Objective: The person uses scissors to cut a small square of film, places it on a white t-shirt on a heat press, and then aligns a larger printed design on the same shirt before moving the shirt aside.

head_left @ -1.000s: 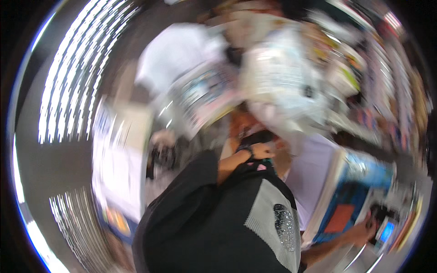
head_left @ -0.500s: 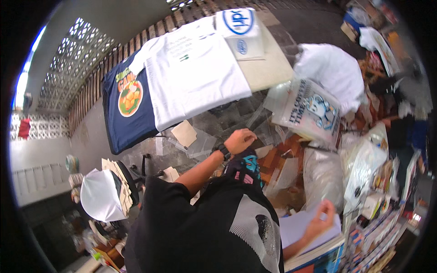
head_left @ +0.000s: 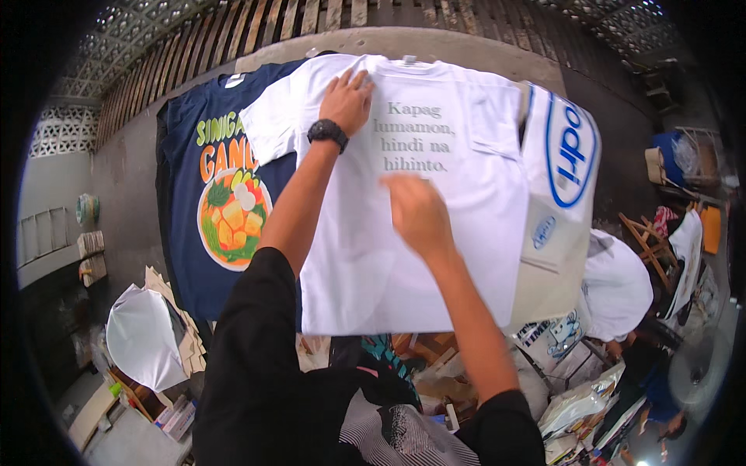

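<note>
A white T-shirt [head_left: 435,256] with grey lettering hangs on the wall in front of me. My left hand [head_left: 346,99], with a black watch on its wrist, lies flat near the shirt's collar, fingers spread. My right hand [head_left: 416,211] is slightly blurred and rests against the shirt's chest just under the lettering, holding nothing. To the left, partly behind the white shirt, hangs a navy T-shirt [head_left: 210,210] with a round, colourful food print. Another white shirt [head_left: 567,163] with a blue oval print overlaps the right edge.
A white shirt pulled over a rounded form [head_left: 618,287] stands at the right, and a white-covered shape [head_left: 144,334] beside stacked cardboard at the lower left. A wooden folding frame [head_left: 645,233] is at the right. Bagged packages [head_left: 579,404] crowd the lower right.
The view has swung up from the cluttered table to the wall. Both hands have risen onto the white T-shirt; the right hand left the papers low on the right.
</note>
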A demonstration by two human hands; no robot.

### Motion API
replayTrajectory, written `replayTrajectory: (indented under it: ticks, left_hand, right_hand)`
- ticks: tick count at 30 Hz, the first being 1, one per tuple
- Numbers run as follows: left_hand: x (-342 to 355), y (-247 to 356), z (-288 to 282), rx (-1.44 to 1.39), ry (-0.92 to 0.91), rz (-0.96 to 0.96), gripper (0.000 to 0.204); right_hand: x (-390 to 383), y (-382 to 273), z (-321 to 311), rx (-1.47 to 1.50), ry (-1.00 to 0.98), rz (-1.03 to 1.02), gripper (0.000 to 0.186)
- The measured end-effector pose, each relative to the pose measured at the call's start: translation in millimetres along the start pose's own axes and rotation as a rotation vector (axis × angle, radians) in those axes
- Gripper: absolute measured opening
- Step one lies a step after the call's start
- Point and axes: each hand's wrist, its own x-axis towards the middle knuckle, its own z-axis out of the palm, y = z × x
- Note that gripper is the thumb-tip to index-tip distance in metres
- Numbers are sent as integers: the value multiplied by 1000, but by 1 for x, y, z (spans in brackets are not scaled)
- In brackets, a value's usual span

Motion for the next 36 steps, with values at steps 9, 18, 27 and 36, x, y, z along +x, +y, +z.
replayTrajectory:
  ticks: [9, 18, 27, 36]
  left_hand:
    - [21, -39, 17, -96, 80, -36, 31]
    - [25, -34, 19, -116, 69, -82, 31]
    - [98, -74, 27, 27, -218, -260, 46]
    - [143, -129, 53, 257, -499, 84, 40]
  right_hand:
    - [132, 91, 82, -501, -121, 165, 13]
    - [128, 104, 73, -376, -54, 17, 22]
    - [23, 56, -10, -351, 122, 98, 19]
    - [-678, -170, -85, -666, 403, 1674, 27]
